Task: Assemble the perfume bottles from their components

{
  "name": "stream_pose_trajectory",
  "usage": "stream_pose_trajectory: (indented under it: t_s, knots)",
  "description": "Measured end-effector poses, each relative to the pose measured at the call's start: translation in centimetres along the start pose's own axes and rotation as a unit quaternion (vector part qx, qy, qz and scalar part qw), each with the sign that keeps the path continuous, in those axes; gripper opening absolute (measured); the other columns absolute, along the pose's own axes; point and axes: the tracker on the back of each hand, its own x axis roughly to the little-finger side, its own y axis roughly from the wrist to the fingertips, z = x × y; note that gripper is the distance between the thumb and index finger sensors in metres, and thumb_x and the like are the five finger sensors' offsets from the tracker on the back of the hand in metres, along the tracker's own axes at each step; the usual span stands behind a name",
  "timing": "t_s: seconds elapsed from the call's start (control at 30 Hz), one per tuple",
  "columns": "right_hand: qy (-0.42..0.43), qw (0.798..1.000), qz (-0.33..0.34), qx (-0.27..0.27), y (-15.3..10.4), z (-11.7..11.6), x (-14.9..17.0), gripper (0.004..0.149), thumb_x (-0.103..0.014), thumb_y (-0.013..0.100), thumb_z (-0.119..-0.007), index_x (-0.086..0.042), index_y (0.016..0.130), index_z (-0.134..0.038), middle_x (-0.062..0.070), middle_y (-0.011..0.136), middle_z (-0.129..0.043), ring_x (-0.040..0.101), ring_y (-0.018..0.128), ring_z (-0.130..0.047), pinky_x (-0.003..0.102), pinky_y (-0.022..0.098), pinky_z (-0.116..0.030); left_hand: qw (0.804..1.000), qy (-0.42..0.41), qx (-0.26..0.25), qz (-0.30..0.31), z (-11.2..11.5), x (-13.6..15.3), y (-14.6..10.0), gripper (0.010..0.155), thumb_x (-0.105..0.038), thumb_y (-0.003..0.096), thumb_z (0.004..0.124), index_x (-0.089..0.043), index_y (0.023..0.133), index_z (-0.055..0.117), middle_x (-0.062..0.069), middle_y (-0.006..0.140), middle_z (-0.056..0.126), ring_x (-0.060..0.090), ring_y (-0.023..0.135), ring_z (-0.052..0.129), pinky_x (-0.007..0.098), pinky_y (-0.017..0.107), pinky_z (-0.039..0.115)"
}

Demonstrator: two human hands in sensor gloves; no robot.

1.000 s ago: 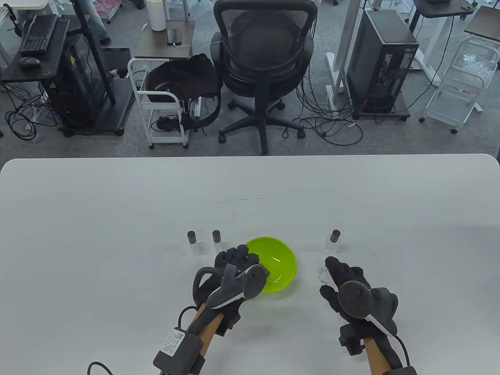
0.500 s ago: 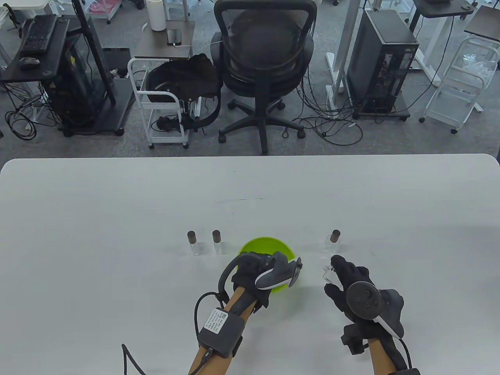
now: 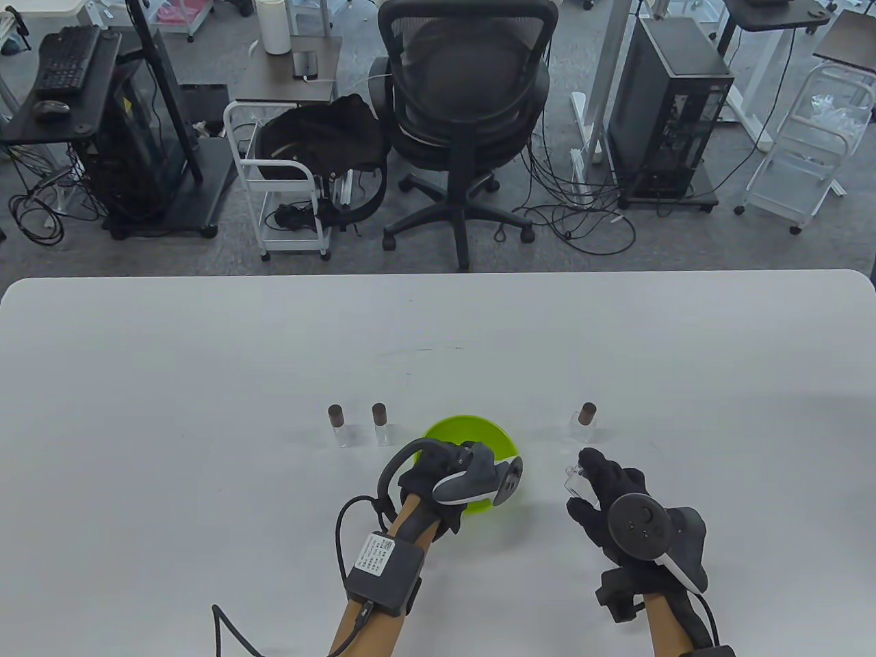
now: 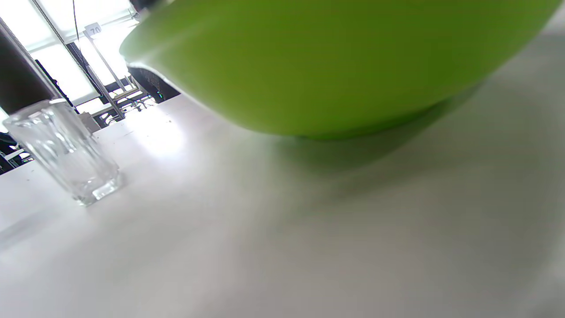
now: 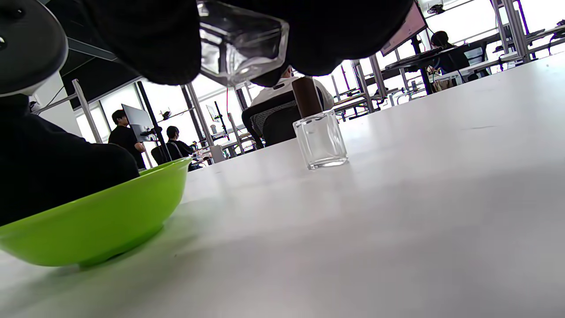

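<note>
Right hand (image 3: 609, 496): an uncapped glass bottle (image 3: 573, 481) is pinched and held above the tabletop (image 3: 205, 356), tilted
Left hand (image 3: 445, 472): reached into the green bowl (image 3: 472, 428); its grip cannot be told
Key relation: the bowl, where caps are presumably kept, lies just left of the held bottle, nearer the left hand
Finished bottles: three are stood capped beyond the hands, two (image 3: 337, 426) (image 3: 380, 423) left of the bowl and one (image 3: 584, 423) right of it

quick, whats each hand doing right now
Left hand: reaching into the green bowl; fingers hidden, cannot be told.
Right hand: holding a clear glass bottle off the table.
</note>
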Motion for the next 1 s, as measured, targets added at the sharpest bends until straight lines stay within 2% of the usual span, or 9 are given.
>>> stream_pose_trajectory:
  t_s: [0.27, 0.4, 0.57, 0.63, 0.73, 0.87, 0.93, 1.0]
  knots:
    - [-0.002, 1.0, 0.003, -0.01, 0.1, -0.4, -0.2, 0.072, -0.046, 0.054, -0.08, -0.016, 0.112, -0.05, 0.011, 0.108, -0.072, 0.033, 0.09, -0.077, 0.051, 0.069, -0.074, 0.999, -0.033, -0.042, -0.001, -1.2, 0.9, -0.9, 0.061, -0.052, 0.0446, 0.084, -0.028, 0.096, 0.061, -0.005, 0.085, 0.085, 0.015, 0.06, 0.105, 0.026, 0.052, 0.087]
    - [-0.009, 1.0, 0.008, -0.018, 0.1, -0.7, -0.5, 0.072, -0.046, 0.054, -0.08, -0.017, 0.112, -0.05, 0.01, 0.108, -0.072, 0.033, 0.091, -0.077, 0.051, 0.07, -0.073, 0.992, -0.061, -0.111, 0.009, -2.8, 1.3, -2.9, 0.057, -0.049, 0.0448, 0.085, -0.029, 0.095, 0.067, -0.004, 0.087, 0.083, 0.012, 0.054, 0.103, 0.022, 0.047, 0.087]
    - [-0.02, 0.999, 0.017, -0.026, 0.0, -1.2, -1.0, 0.072, -0.046, 0.054, -0.08, -0.017, 0.112, -0.049, 0.009, 0.109, -0.072, 0.033, 0.091, -0.077, 0.051, 0.07, -0.073, 0.962, -0.136, -0.233, 0.042, -4.2, 1.8, -6.3, 0.051, -0.048, 0.044, 0.086, -0.031, 0.091, 0.074, -0.003, 0.086, 0.087, 0.011, 0.055, 0.103, 0.023, 0.049, 0.088]
    - [-0.025, 0.999, 0.019, -0.03, 0.0, -1.4, -1.2, 0.072, -0.046, 0.054, -0.08, -0.018, 0.112, -0.049, 0.009, 0.109, -0.071, 0.032, 0.092, -0.077, 0.051, 0.071, -0.073, 0.947, -0.182, -0.258, 0.052, -4.4, 1.9, -7.3, 0.048, -0.047, 0.044, 0.087, -0.03, 0.088, 0.078, -0.002, 0.085, 0.089, 0.012, 0.054, 0.104, 0.023, 0.049, 0.088]
    - [-0.031, 0.999, 0.023, -0.031, 0.0, -1.7, -1.4, 0.072, -0.046, 0.054, -0.08, -0.019, 0.112, -0.049, 0.008, 0.109, -0.071, 0.032, 0.092, -0.076, 0.051, 0.071, -0.072, 0.923, -0.274, -0.262, 0.069, -4.3, 2.2, -8.2, 0.043, -0.046, 0.0447, 0.088, -0.031, 0.085, 0.083, 0.0, 0.086, 0.089, 0.014, 0.056, 0.104, 0.025, 0.051, 0.088]
    - [-0.036, 0.999, 0.026, -0.031, 0.0, -1.9, -1.6, 0.072, -0.046, 0.054, -0.08, -0.019, 0.112, -0.048, 0.007, 0.11, -0.07, 0.031, 0.093, -0.076, 0.051, 0.072, -0.072, 0.886, -0.378, -0.251, 0.093, -3.5, 2.3, -8.3, 0.043, -0.044, 0.0465, 0.087, -0.029, 0.087, 0.084, 0.003, 0.088, 0.089, 0.016, 0.058, 0.103, 0.027, 0.053, 0.088]
    - [-0.037, 0.998, 0.027, -0.03, 0.0, -2.0, -1.6, 0.072, -0.046, 0.054, -0.08, -0.02, 0.112, -0.048, 0.007, 0.11, -0.07, 0.031, 0.094, -0.075, 0.052, 0.072, -0.072, 0.874, -0.41, -0.241, 0.101, -3.0, 2.2, -8.2, 0.043, -0.043, 0.0481, 0.086, -0.028, 0.088, 0.084, 0.004, 0.089, 0.088, 0.017, 0.059, 0.103, 0.028, 0.054, 0.087]
    - [-0.039, 0.998, 0.028, -0.03, 0.0, -2.1, -1.7, 0.072, -0.046, 0.054, -0.08, -0.021, 0.112, -0.048, 0.006, 0.111, -0.069, 0.031, 0.094, -0.075, 0.051, 0.072, -0.072, 0.871, -0.431, -0.214, 0.103, -2.6, 2.2, -7.9, 0.042, -0.043, 0.0495, 0.086, -0.027, 0.089, 0.083, 0.006, 0.09, 0.088, 0.018, 0.059, 0.102, 0.029, 0.054, 0.087]
